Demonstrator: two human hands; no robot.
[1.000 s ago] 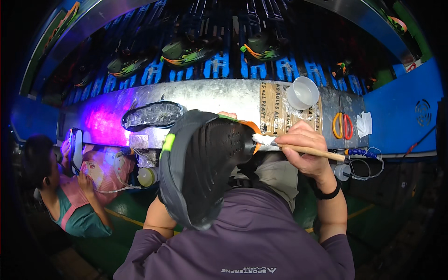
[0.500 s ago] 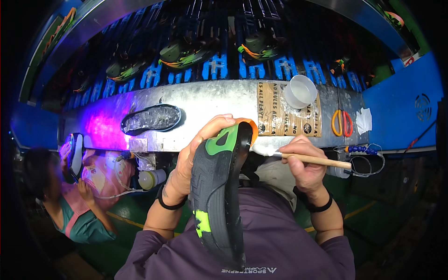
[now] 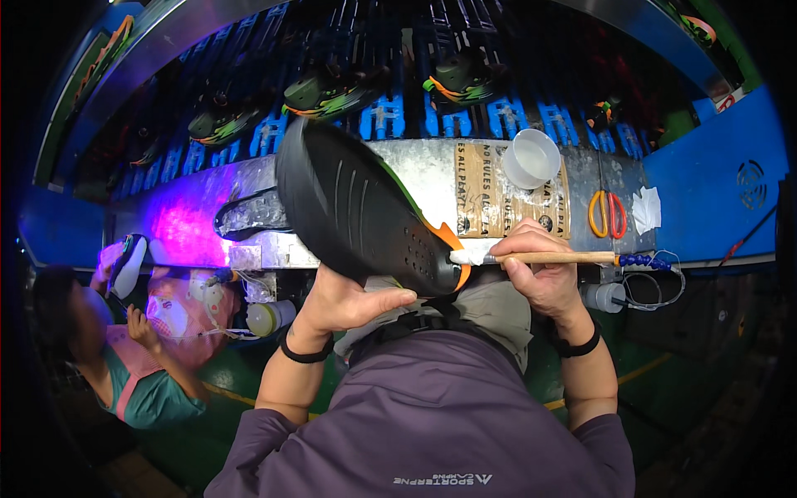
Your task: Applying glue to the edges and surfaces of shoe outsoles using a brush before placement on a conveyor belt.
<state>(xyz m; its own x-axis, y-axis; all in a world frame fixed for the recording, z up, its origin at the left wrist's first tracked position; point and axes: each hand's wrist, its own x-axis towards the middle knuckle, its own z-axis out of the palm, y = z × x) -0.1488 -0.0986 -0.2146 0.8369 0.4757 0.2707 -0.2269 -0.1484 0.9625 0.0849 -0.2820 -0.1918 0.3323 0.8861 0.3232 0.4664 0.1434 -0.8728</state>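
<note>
My left hand [image 3: 353, 303] is closed around the near edge of a black shoe [image 3: 357, 195], thumb laid along it. Its black bottom, with curved grooves and small holes, faces up, and green and orange trim shows along the right rim. In my right hand [image 3: 540, 274] is a brush [image 3: 573, 258] with a wooden handle. The brush's white bristles meet the orange-edged end of the shoe. Partly covered by the shoe, a black shoe sole [image 3: 249, 214] lies on the metal bench [image 3: 199, 178].
A translucent tub [image 3: 531, 159] stands on brown printed cardboard [image 3: 473, 203]. Scissors [image 3: 607, 214] with orange and red handles and a crumpled white tissue [image 3: 646, 210] lie to its right. Several shoes [image 3: 320, 93] sit behind on a blue rack. At left, a co-worker [image 3: 149, 365] holds a shoe piece.
The shoe has swung from upright over my lap to a slant above the bench, turning its bottom up. My left hand has shifted to its near edge. The brush now meets its orange end.
</note>
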